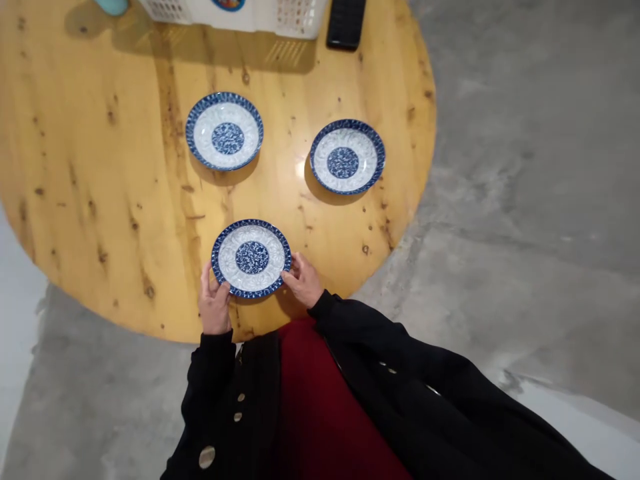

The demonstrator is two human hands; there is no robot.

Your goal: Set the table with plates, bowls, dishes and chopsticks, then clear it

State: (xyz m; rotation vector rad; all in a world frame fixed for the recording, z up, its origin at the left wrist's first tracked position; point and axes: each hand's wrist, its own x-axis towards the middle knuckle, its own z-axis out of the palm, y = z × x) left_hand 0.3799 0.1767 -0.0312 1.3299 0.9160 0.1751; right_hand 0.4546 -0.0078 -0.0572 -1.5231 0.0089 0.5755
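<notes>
Three blue-and-white patterned plates lie on a round wooden table (pixel 100 167). The near plate (pixel 251 258) sits close to the table's front edge, and both my hands grip its rim. My left hand (pixel 214 303) pinches the plate's lower left edge, thumb on top. My right hand (pixel 303 279) holds the lower right edge with fingers curled on the rim. A second plate (pixel 225 131) rests further back at centre. The third plate (pixel 347 156) lies to the right, near the table's right edge.
A white perforated basket (pixel 240 13) stands at the table's far edge, with a black remote-like object (pixel 345 23) to its right and a teal item (pixel 112 6) to its left. Grey concrete floor (pixel 525 167) surrounds the table. My black sleeves and red garment fill the bottom.
</notes>
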